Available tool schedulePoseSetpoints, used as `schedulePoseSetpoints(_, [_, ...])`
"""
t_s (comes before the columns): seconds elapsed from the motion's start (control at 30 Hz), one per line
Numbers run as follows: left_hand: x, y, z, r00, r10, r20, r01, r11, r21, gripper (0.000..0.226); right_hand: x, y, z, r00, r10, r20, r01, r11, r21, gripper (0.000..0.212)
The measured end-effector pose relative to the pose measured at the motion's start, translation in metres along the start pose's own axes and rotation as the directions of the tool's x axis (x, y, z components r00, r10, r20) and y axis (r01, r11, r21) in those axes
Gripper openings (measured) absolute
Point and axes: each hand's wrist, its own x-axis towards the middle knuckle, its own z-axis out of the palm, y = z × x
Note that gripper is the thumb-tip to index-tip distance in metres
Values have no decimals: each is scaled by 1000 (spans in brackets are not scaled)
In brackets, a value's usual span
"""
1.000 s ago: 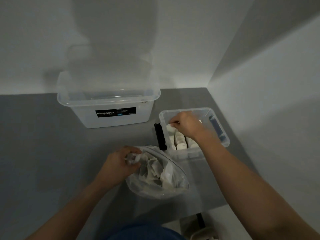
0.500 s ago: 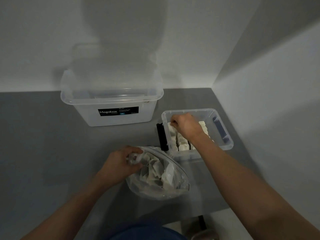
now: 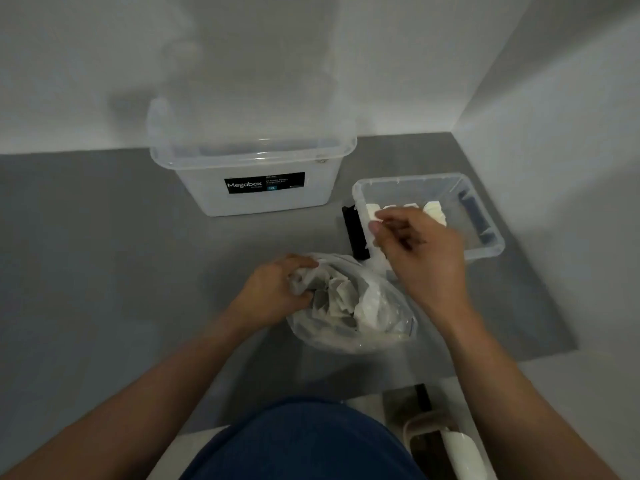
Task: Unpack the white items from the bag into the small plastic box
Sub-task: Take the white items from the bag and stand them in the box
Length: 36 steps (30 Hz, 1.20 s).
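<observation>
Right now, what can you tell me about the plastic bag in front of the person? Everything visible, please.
The plastic bag is thin, translucent and whitish, crumpled and slumped on the grey surface. Its mouth is open towards the upper left, and inside is a loose jumble of white items that look like folded or crumpled pieces. The left hand grips the bunched rim at the mouth, holding it open. The bag lies just on the near side of the small plastic box; whether the two touch is hidden.
</observation>
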Motion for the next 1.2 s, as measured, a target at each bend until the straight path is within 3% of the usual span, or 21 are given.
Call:
schedulePoseSetpoints(0.07, [-1,-1,1,1000,14,5,-14,1000,18,56,-30,1,20,985,10,172,-5,1000,-26,11])
schedulePoseSetpoints(0.17, [-1,0,1,999,51,0,-51,998,34,58,-58,22,50,929,88,360,19,959,-284,14])
schedulePoseSetpoints(0.33, [-2,-2,2,996,87,1,-87,996,37,59,-61,59,82,900,228,373,86,745,-661,23])
schedulePoseSetpoints(0.43, [-3,-2,2,996,86,11,-87,995,39,58,-58,64,88,906,275,321,61,666,-743,17])
schedulePoseSetpoints(0.6, [-3,0,1,992,118,35,-120,992,47,54,-61,63,87,903,333,273,-15,658,-753,20])
schedulePoseSetpoints(0.8, [-3,5,-2,969,206,133,-221,969,111,37,-67,53,77,928,194,318,-10,866,-500,17])
schedulePoseSetpoints(1.0, [1,10,-5,967,172,186,-200,969,146,31,-56,34,58,888,126,442,121,864,-490,9])
schedulePoseSetpoints(1.2, [3,8,-6,969,155,190,-185,971,152,24,-59,39,54,902,226,369,-85,929,-361,7])
